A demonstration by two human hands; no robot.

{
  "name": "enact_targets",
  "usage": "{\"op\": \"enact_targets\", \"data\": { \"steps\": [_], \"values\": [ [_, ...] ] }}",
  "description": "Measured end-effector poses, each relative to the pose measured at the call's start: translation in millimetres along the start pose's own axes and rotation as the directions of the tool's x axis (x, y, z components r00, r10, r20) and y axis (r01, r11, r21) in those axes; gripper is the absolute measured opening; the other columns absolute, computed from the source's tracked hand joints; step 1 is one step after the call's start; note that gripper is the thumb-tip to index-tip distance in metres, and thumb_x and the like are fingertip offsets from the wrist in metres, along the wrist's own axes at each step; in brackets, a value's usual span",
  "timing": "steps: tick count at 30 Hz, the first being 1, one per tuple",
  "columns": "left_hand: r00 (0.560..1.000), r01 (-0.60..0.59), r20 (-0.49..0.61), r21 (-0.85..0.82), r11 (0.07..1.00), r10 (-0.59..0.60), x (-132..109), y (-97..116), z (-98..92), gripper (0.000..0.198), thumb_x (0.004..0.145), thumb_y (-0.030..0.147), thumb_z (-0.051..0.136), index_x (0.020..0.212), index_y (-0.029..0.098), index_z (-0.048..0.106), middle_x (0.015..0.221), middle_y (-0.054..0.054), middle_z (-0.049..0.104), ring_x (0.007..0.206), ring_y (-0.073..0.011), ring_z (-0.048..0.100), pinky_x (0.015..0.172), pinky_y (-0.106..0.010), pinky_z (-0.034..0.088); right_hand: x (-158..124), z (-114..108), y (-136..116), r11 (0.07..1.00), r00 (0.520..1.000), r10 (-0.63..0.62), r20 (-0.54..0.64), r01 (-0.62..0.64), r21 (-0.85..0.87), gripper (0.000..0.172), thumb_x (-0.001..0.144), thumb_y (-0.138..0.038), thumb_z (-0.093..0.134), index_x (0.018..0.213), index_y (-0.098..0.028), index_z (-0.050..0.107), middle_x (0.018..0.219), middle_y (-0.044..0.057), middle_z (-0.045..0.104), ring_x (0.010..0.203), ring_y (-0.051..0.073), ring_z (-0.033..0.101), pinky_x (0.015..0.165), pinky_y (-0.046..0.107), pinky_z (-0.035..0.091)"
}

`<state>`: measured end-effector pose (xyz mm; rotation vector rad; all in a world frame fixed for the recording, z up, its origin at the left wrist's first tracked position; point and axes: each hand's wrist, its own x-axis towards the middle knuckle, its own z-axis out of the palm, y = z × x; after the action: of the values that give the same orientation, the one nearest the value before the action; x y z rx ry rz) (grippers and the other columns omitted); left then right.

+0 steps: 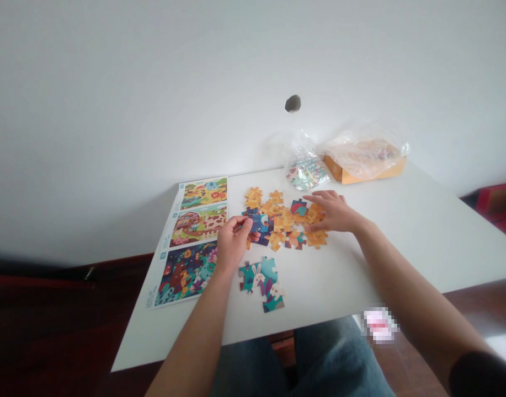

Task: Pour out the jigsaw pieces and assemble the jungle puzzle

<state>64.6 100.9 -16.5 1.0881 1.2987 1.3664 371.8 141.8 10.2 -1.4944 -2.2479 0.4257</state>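
My left hand [233, 241] is closed on a dark blue puzzle piece [259, 223], pinched between thumb and fingers above the left side of a loose pile. That pile of puzzle pieces [282, 221] shows mostly orange backs, with some blue and coloured faces among them. Over its right end my right hand [333, 211] has its fingers apart, touching or just above the orange pieces. Closer to me lies a small joined group of puzzle pieces [259, 275], teal with white rabbits. A picture sheet [198, 209] with three printed scenes lies left of the pile, its lower right partly behind my left hand.
Against the wall at the back stand a clear plastic bag of puzzle pieces [306, 172] and an orange box [360, 172] with crumpled plastic over it. The white table [310, 298] has its front edge just above my knees. A dark hole [293, 103] marks the wall.
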Motion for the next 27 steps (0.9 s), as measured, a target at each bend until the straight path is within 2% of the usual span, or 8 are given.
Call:
{"op": "enact_targets", "data": {
  "steps": [2, 5, 11, 15, 17, 19, 23, 27],
  "values": [
    [1.000, 0.004, -0.003, 0.007, 1.000, -0.004, -0.2, 1.2, 1.2, 0.039, 0.073, 0.048, 0.078, 0.090, 0.015, 0.064, 0.078, -0.001, 0.066, 0.051, -0.0148, 0.065, 0.051, -0.029, 0.059, -4.3, -5.2, 8.4, 1.000, 0.997, -0.007, 0.077, 0.009, -0.029, 0.074, 0.066, -0.054, 0.082, 0.134, -0.030, 0.064, 0.138, 0.013, 0.058, 0.126, 0.039, 0.052, 0.105, 0.057, 0.041],
    [1.000, 0.004, -0.002, 0.014, 1.000, -0.004, -0.2, 1.5, 2.9, 0.039, 0.072, 0.047, 0.078, 0.089, 0.015, 0.065, 0.078, -0.001, 0.066, 0.051, -0.0152, 0.066, 0.051, -0.029, 0.059, -4.2, -7.3, 17.6, 0.995, 0.998, 0.057, 0.041, -0.061, 0.080, 0.052, 0.076, -0.040, 0.074, 0.125, -0.022, 0.069, 0.116, 0.011, 0.068, 0.099, 0.027, 0.066, 0.092, 0.042, 0.052],
    [0.999, 0.005, -0.034, -0.007, 1.000, -0.006, 1.2, 0.0, 2.1, 0.040, 0.071, 0.046, 0.079, 0.090, 0.015, 0.065, 0.079, -0.002, 0.066, 0.051, -0.0148, 0.066, 0.052, -0.030, 0.059, 3.5, -6.8, 18.0, 0.833, 0.955, 0.289, -0.066, -0.217, 0.509, 0.035, 0.079, -0.035, 0.068, 0.109, -0.017, 0.072, 0.086, 0.005, 0.074, 0.072, 0.018, 0.066, 0.071, 0.032, 0.055],
    [0.998, 0.000, -0.062, -0.015, 1.000, -0.001, 1.6, 1.0, 0.7, 0.041, 0.070, 0.046, 0.080, 0.091, 0.014, 0.065, 0.082, -0.002, 0.067, 0.052, -0.0145, 0.066, 0.053, -0.029, 0.059, 4.4, -10.6, 17.4, 0.750, 0.914, 0.386, -0.121, -0.235, 0.618, 0.031, 0.078, -0.034, 0.067, 0.102, -0.014, 0.070, 0.073, 0.004, 0.072, 0.060, 0.016, 0.062, 0.063, 0.031, 0.054],
    [0.998, -0.004, -0.061, -0.014, 1.000, 0.003, 1.2, 2.0, 0.7, 0.041, 0.071, 0.046, 0.080, 0.091, 0.014, 0.065, 0.083, -0.003, 0.067, 0.052, -0.0144, 0.066, 0.052, -0.029, 0.058, 2.4, -14.0, 20.1, 0.762, 0.917, 0.378, -0.125, -0.231, 0.605, 0.035, 0.080, -0.038, 0.066, 0.106, -0.014, 0.069, 0.075, 0.005, 0.072, 0.064, 0.018, 0.064, 0.067, 0.033, 0.054],
    [0.998, -0.005, -0.058, -0.009, 1.000, 0.005, 0.6, 3.1, 1.0, 0.040, 0.071, 0.046, 0.079, 0.091, 0.014, 0.065, 0.083, -0.003, 0.068, 0.052, -0.0143, 0.066, 0.050, -0.027, 0.057, -2.2, -19.0, 24.4, 0.831, 0.957, 0.279, -0.075, -0.202, 0.519, 0.047, 0.079, -0.042, 0.068, 0.119, -0.017, 0.066, 0.088, 0.008, 0.074, 0.078, 0.022, 0.067, 0.077, 0.037, 0.054],
    [0.998, -0.015, -0.055, 0.015, 1.000, 0.016, -0.3, 5.2, 1.3, 0.040, 0.072, 0.046, 0.078, 0.092, 0.015, 0.064, 0.080, -0.002, 0.068, 0.052, -0.0142, 0.065, 0.047, -0.025, 0.054, -14.4, -28.8, 31.9, 0.988, 0.985, 0.086, 0.148, -0.104, 0.118, 0.085, 0.065, -0.042, 0.081, 0.143, -0.029, 0.051, 0.122, 0.009, 0.065, 0.116, 0.032, 0.059, 0.100, 0.048, 0.045],
    [0.999, -0.018, -0.038, 0.025, 1.000, 0.019, -0.3, 5.9, 1.4, 0.040, 0.073, 0.047, 0.077, 0.092, 0.015, 0.063, 0.078, -0.001, 0.068, 0.053, -0.0141, 0.065, 0.046, -0.024, 0.052, -18.3, -30.2, 33.2, 0.990, 0.964, 0.119, 0.238, -0.133, 0.042, 0.087, 0.070, -0.037, 0.076, 0.150, -0.028, 0.043, 0.116, 0.008, 0.065, 0.106, 0.029, 0.062, 0.096, 0.044, 0.047]
  ]
}}
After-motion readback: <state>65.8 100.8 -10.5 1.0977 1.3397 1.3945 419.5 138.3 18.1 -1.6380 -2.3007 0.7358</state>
